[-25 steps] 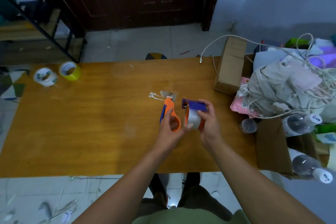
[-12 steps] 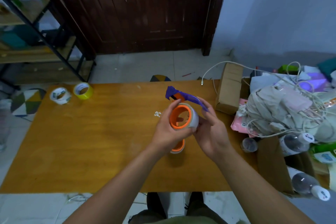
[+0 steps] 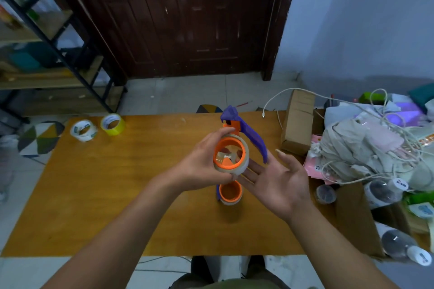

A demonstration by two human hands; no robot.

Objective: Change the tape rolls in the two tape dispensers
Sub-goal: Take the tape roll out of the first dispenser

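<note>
The dispenser has risen off the table; left hand grips its roll, right hand now open beside it, removal beginning.

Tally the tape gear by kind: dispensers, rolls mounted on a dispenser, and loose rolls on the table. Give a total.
Dispensers: 2, the held one in the left hand and one on the table
Mounted rolls: 1 visible, on the held dispenser
Loose rolls: 2, white and yellow
Total: 5
</note>
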